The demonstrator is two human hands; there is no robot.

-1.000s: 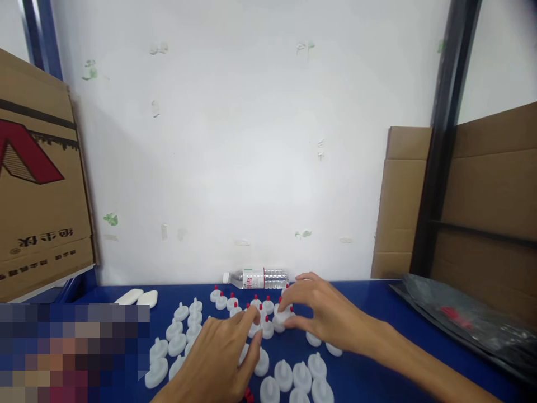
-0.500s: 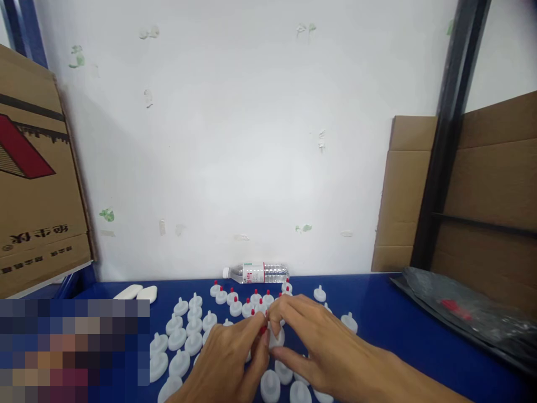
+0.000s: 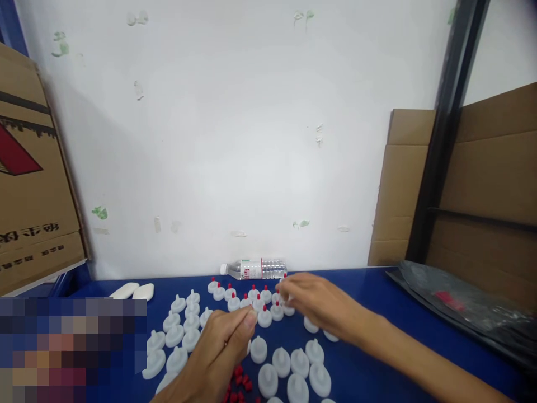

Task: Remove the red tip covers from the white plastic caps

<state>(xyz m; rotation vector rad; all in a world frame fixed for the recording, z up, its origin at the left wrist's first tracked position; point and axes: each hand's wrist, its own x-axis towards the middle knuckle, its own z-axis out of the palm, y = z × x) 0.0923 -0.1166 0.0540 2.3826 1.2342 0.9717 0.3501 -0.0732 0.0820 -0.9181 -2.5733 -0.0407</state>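
Far left, a cardboard box (image 3: pixel 29 184) with a red print and mirrored lettering stands off the table's left edge; below it a patch of the picture is pixelated. Blue table (image 3: pixel 377 347): two flat white oval pieces (image 3: pixel 132 291) lie near the back-left corner. Next, plain white caps (image 3: pixel 184 330), round squat bases with a small nozzle on top, no red tip, sit upright in loose rows left of centre. Left hand (image 3: pixel 218 352) comes up from the front edge, fingers curled narrow with thumb against forefinger; whether anything is pinched there, can't tell. Just in front of it, loose red tips (image 3: pixel 238 386) lie in a small pile near the front edge. Behind it, red-tipped caps (image 3: pixel 251 296), same white body with a small red tip on the nozzle, stand in a tight cluster toward the back edge at centre. A clear water bottle (image 3: pixel 254 269) lies on its side against the white wall at the back edge. More untipped caps (image 3: pixel 293 369) sit at front centre. Right hand (image 3: pixel 323 305) reaches in from the right, fingertips closed narrow on one red-tipped cap at the right end of that cluster; the cap is mostly hidden by fingers. Far right, a dark plastic bag (image 3: pixel 461 308) lies along the table's right edge, with brown cardboard panels (image 3: pixel 495 184) behind it.
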